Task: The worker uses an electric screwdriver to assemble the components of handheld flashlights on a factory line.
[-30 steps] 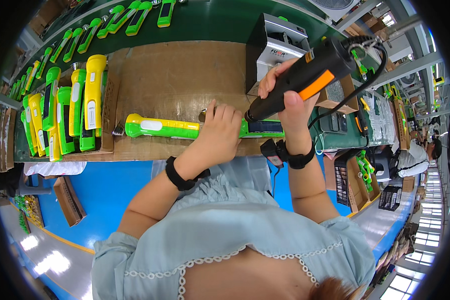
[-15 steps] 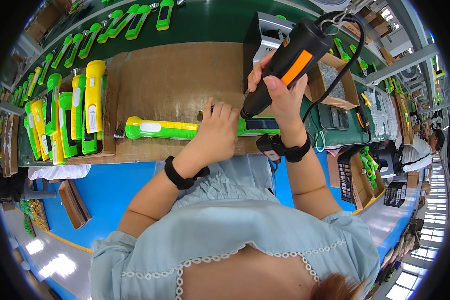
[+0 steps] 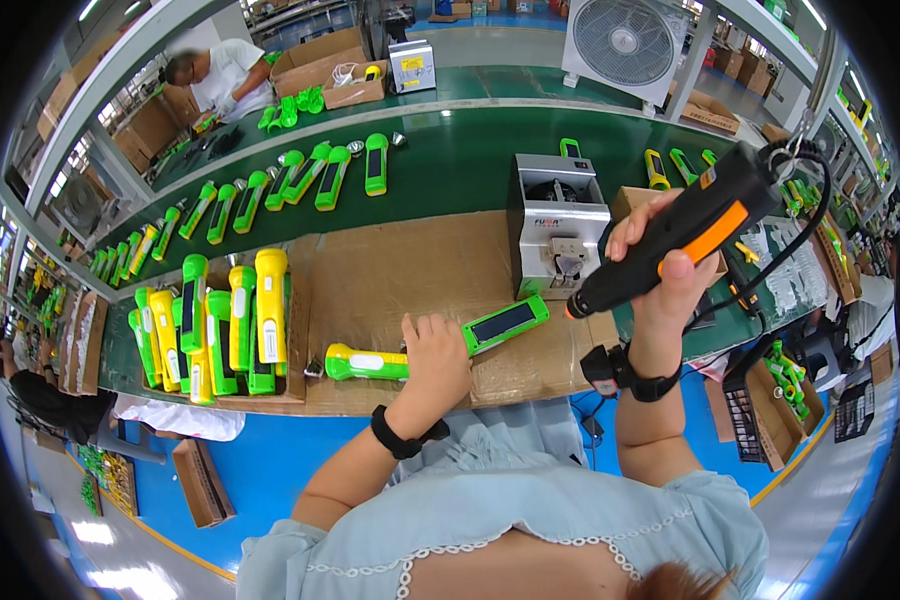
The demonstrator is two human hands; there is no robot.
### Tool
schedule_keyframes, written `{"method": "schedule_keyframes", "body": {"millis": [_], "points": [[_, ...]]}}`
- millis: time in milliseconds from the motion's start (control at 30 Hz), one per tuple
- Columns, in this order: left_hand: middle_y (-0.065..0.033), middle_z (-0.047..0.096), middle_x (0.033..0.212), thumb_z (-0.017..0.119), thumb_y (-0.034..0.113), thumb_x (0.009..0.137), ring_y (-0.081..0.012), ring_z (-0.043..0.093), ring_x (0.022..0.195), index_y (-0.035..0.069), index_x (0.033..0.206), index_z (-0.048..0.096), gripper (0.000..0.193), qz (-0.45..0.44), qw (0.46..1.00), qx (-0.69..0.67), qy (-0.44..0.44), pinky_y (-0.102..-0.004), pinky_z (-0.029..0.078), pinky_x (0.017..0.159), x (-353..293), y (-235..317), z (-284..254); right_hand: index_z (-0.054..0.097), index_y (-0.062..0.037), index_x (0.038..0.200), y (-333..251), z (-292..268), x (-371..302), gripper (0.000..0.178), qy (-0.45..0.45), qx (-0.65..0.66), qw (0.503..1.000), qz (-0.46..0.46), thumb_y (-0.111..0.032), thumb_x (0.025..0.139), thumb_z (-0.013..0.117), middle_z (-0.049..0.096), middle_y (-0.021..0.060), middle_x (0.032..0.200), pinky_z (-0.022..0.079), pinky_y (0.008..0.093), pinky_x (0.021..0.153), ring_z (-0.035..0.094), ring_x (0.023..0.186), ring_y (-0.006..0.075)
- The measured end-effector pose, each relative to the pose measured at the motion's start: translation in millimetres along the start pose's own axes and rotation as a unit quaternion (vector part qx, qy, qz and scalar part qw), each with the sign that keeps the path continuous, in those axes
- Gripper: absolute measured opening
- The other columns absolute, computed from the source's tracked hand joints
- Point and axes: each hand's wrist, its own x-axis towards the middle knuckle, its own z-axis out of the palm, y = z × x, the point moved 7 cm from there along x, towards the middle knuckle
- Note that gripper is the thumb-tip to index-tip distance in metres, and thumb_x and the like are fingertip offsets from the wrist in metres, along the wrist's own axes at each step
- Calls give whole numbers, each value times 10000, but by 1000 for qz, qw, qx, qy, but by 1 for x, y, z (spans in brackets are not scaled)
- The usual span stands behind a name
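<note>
My right hand (image 3: 665,275) is wrapped round a black electric screwdriver (image 3: 685,232) with an orange stripe. Its tip points down-left, just right of a green flashlight (image 3: 508,324) with a dark solar panel, and apart from it. My left hand (image 3: 438,360) is closed over the near end of that green flashlight, which slants away to the right. To its left lies a yellow-and-green flashlight (image 3: 365,364), whose right end goes out of sight under the hand. Both lie on a cardboard sheet (image 3: 400,260).
An open box (image 3: 295,370) of green and yellow flashlights stands at the left. Behind the cardboard is a metal-and-black machine (image 3: 560,235). More flashlights (image 3: 330,178) line the green bench. A cable (image 3: 810,235) hangs from the screwdriver. Beyond the bench sits another person (image 3: 232,80).
The screwdriver has moved right, off the flashlights. The green flashlight's far end has swung away from me, so the two flashlights are no longer in line. The head view has tilted up.
</note>
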Motion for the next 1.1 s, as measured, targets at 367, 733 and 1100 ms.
{"method": "schedule_keyframes", "body": {"millis": [367,733,1100], "points": [[-161,639,978,728,455,658,-293,615,941,21,941,625,528,-139,957,69,-246,-387,499,778,80,-86,37,486,28,1010,18,-56,-44,522,64,-62,993,71,-219,661,786,573,96,749,495,261,578,586,652,161],[-263,511,1086,712,289,739,-406,572,953,-49,1234,360,694,-140,979,-141,45,-420,496,796,206,-101,63,498,36,984,35,-52,-40,465,48,-71,994,70,-168,666,769,573,87,766,474,241,580,565,646,136],[-112,555,1077,740,150,621,-315,490,1064,111,1110,558,524,-16,985,-136,-104,-449,342,958,-29,-95,-26,486,27,1018,29,-65,-8,464,110,-25,988,-104,-259,749,733,566,124,776,490,300,606,580,643,194]]}}
